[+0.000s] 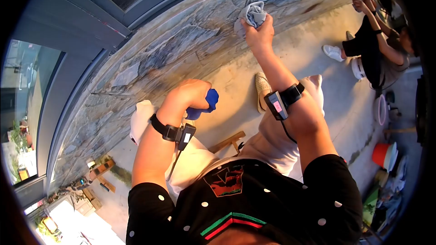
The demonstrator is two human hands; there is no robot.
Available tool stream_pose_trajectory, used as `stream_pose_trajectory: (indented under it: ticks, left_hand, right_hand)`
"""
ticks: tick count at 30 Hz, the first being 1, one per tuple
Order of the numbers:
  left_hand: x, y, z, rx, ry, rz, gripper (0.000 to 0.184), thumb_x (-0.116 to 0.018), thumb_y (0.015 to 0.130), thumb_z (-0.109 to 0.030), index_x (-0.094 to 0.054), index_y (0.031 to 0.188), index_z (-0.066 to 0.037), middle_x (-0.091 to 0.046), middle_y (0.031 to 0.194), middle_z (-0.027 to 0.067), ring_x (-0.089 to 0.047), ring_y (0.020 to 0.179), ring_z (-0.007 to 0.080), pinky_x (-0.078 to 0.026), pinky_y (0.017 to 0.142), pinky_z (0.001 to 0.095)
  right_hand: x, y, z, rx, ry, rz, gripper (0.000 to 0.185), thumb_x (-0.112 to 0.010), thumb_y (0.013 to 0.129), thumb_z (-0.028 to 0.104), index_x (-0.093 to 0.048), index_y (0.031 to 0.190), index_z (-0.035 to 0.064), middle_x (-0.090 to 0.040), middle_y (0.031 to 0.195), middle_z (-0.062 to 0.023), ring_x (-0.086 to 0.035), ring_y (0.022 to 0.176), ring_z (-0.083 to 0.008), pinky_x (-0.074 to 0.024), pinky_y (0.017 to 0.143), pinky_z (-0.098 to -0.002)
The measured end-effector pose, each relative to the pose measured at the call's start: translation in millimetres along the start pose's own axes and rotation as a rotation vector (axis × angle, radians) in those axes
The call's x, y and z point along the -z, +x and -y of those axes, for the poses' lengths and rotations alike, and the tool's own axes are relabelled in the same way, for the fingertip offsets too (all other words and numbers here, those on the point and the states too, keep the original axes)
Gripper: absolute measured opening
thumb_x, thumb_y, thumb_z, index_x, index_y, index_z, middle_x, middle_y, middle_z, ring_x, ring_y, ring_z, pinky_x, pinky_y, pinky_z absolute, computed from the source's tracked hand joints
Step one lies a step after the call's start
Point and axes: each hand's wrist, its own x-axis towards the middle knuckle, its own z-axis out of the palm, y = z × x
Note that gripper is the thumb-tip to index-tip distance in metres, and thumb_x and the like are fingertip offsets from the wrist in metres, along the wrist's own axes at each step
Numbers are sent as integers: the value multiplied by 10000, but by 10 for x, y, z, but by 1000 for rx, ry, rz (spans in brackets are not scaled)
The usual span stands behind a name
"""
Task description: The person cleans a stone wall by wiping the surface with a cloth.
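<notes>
My right hand (pixel 261 36) reaches forward, its fingers closed round a bunched grey cloth (pixel 254 14). Behind that cloth is the stone-clad wall (pixel 181 45); whether the two touch, I cannot tell. My left hand (pixel 190 93) is bent inward above my left knee, wrapped round a crumpled blue cloth (pixel 211 100). Part of the blue cloth shows beyond the fingers and below the palm; the rest is hidden by the hand. Both forearms carry strapped-on black devices with cables.
At the right sits another person (pixel 386 54) with raised hands. An orange-red bucket (pixel 380 154) and a pink-rimmed basin (pixel 380 110) stand on the right. Part of a wooden stool (pixel 227 141) shows beneath me. Grey-framed windows (pixel 68 22) rise above the wall.
</notes>
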Motion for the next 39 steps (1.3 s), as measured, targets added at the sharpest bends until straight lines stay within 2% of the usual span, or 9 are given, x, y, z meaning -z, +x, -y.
stream_pose_trajectory:
  ticks: [6,11,15,24,26,29,30,33,39]
  left_hand:
    - [-46,81,-6,6,47,32,435,-798,699,-312,-687,1052,-83,-738,967,146,-718,870,323,-564,746,418]
    - [-64,142,-26,56,-15,104,410,-796,697,-270,-677,1041,-82,-734,962,157,-717,856,317,-561,743,409]
    - [-88,227,-18,5,32,87,407,-787,703,-263,-676,1049,-78,-735,966,161,-719,861,317,-561,743,410]
    - [26,150,-141,33,27,125,464,-807,692,-345,-681,1037,-61,-729,945,180,-719,862,333,-564,727,418]
    - [-63,203,-69,6,91,76,465,-808,698,-361,-680,1030,-61,-729,939,178,-717,858,337,-559,723,421]
    - [-138,199,-1,-32,61,37,451,-811,701,-340,-676,1032,-66,-728,941,174,-716,867,332,-556,730,418]
    - [-107,176,-21,-30,62,34,451,-811,701,-340,-676,1032,-66,-728,941,174,-716,867,332,-556,730,418]
    - [-47,111,-62,-9,5,135,436,-812,705,-305,-670,1047,-76,-726,956,171,-716,886,321,-555,741,410]
    - [-143,106,8,30,38,41,378,-801,713,-278,-679,1012,-81,-731,912,160,-721,851,307,-557,734,403]
  right_hand:
    - [-213,-445,370,443,28,68,594,-805,747,121,-483,1239,33,-562,1108,-178,-618,977,-392,-526,835,-419]
    - [-286,-724,740,837,-64,318,562,-775,658,51,-577,1183,74,-588,1063,-122,-645,879,-353,-565,723,-407]
    - [-372,-663,719,1111,-166,402,468,-726,704,70,-618,1159,98,-599,1021,-85,-663,885,-301,-571,692,-384]
    - [355,373,439,653,-149,-76,534,-782,753,106,-584,1249,96,-613,1070,-112,-659,886,-314,-567,763,-383]
    - [375,619,331,148,280,-117,475,-843,787,163,-598,1177,47,-670,1038,-93,-648,854,-189,-534,776,-311]
    - [322,534,511,-4,352,-183,558,-827,814,230,-538,1228,-7,-560,1146,-139,-606,894,-217,-528,785,-340]
    - [244,423,582,12,226,-211,562,-813,825,218,-507,1236,-15,-543,1158,-156,-583,956,-239,-503,852,-366]
    - [-13,153,614,699,-72,-377,552,-801,776,123,-534,1247,16,-566,1152,-145,-591,912,-265,-504,825,-320]
    - [-249,-455,894,836,97,-34,550,-772,681,29,-611,1207,45,-585,1120,-146,-599,922,-312,-529,810,-362]
